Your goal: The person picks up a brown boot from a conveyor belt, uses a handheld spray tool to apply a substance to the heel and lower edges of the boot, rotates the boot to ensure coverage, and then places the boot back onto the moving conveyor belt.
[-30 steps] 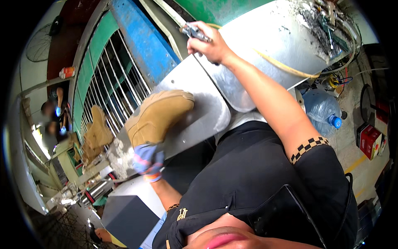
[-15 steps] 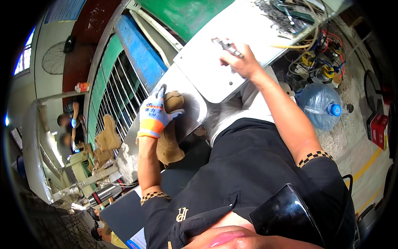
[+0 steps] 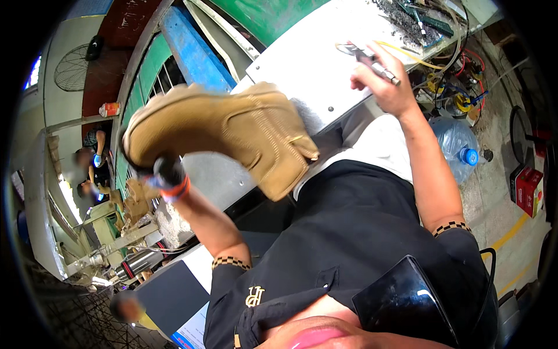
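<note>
L hand (image 3: 168,174), gloved w/ orange cuff, gripping tan boot (image 3: 232,134) by toe end, fingers partly hidden; boot hanging above pale metal worktop (image 3: 302,70), sole facing away from person. R hand (image 3: 381,81), bare, fingers closing round metal tool (image 3: 378,68). Dark debris (image 3: 398,26) covering worktop's far R end; yellow hose (image 3: 410,55) running nearby. Blue panel (image 3: 195,46) & green panel (image 3: 264,14) bordering far side. Lg. clear bottle (image 3: 450,142) & red box (image 3: 528,191) sitting on floor (image 3: 494,206), R. Wire fan (image 3: 71,68) hanging at L wall; co-workers (image 3: 96,166) working beyond.
</note>
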`<state>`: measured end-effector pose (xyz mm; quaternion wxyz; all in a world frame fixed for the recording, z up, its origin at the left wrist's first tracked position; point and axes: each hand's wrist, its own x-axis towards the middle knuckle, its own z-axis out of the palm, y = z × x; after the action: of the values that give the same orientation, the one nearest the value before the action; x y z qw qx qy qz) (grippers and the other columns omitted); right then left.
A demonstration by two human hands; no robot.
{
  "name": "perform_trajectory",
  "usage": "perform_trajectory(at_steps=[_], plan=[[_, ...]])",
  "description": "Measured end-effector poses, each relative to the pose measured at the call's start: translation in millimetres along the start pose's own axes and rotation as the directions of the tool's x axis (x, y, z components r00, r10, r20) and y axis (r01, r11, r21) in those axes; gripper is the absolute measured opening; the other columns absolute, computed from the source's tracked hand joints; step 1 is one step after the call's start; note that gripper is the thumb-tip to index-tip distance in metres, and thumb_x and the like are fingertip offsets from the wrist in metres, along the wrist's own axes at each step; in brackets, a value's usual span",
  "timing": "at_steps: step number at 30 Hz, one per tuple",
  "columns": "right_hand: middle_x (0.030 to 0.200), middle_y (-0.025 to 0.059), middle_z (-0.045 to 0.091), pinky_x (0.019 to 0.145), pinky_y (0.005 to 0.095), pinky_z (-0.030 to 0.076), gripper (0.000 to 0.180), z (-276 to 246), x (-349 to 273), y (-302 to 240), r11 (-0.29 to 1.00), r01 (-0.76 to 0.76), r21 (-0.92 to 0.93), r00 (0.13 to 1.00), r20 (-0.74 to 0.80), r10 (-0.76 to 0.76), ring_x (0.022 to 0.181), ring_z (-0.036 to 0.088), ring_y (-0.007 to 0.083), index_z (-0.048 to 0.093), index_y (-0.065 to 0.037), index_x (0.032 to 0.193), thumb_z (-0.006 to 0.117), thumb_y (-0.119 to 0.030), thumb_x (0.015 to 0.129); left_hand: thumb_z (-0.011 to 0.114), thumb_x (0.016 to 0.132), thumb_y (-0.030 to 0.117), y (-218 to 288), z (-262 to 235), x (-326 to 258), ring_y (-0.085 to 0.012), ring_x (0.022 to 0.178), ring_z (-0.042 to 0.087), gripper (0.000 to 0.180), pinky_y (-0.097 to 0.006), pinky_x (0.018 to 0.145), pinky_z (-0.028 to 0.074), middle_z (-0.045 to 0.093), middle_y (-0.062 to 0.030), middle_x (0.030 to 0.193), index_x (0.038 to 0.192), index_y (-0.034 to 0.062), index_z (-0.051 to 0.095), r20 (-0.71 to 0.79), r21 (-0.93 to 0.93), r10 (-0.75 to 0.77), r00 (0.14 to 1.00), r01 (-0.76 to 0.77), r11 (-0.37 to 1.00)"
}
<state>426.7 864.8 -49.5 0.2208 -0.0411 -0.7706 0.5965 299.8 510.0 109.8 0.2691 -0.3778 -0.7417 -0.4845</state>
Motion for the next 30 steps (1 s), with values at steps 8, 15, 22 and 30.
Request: perform_trajectory(at_steps=[8, 15, 22, 30], plan=[[0.08, 0.0059, 0.06, 0.064, 0.0251, 0.048, 0.04, 39, 33, -120, 0.887, 0.128, 0.443, 0.959, 0.174, -0.225, 0.069, 0.057, 0.0102, 0.052, 0.005, 0.125, 0.055, -0.008, 0.087, 0.067, 0.078, 0.04, -12, 41, 59, -0.0269, 0.11, 0.058, 0.071, -0.038, 0.099, 0.044, 0.059, -0.0181, 0.12, 0.129, -0.0054, 0.048, 0.279, -0.114, -0.054, 0.959, 0.089, 0.989], [0.082, 0.0069, 0.063, 0.063, 0.0245, 0.045, 0.042, 67, 85, -165, 0.784, 0.314, 0.536, 0.875, 0.156, -0.457, 0.068, 0.056, 0.0098, 0.053, 0.002, 0.122, 0.06, -0.003, 0.081, 0.071, 0.074, 0.03, -34, 54, 74, -0.0248, 0.11, 0.058, 0.069, -0.037, 0.097, 0.045, 0.059, -0.0155, 0.12, 0.129, -0.0041, 0.048, 0.279, -0.267, -0.138, 0.951, 0.214, 0.94], [0.082, 0.0049, 0.059, 0.067, 0.0252, 0.045, 0.035, 98, 97, -116, 0.879, 0.339, 0.335, 0.925, 0.055, -0.377, 0.071, 0.057, 0.0089, 0.061, -0.005, 0.114, 0.061, -0.011, 0.079, 0.071, 0.076, 0.042, -100, 47, 83, -0.0305, 0.111, 0.058, 0.075, -0.043, 0.099, 0.046, 0.059, -0.0188, 0.121, 0.13, -0.0031, 0.046, 0.383, -0.438, -0.172, 0.908, 0.342, 0.831], [0.116, 0.0102, 0.057, 0.089, 0.0304, 0.047, 0.043, 111, 54, -81, 0.782, 0.01, 0.623, 0.976, 0.163, -0.142, 0.095, 0.059, 0.0152, 0.052, 0.001, 0.127, 0.056, -0.01, 0.085, 0.071, 0.072, 0.045, -147, 43, 84, -0.0281, 0.105, 0.058, 0.071, -0.042, 0.095, 0.046, 0.057, -0.0158, 0.112, 0.12, -0.0029, 0.049, 0.439, -0.568, -0.218, 0.872, 0.457, 0.684]])
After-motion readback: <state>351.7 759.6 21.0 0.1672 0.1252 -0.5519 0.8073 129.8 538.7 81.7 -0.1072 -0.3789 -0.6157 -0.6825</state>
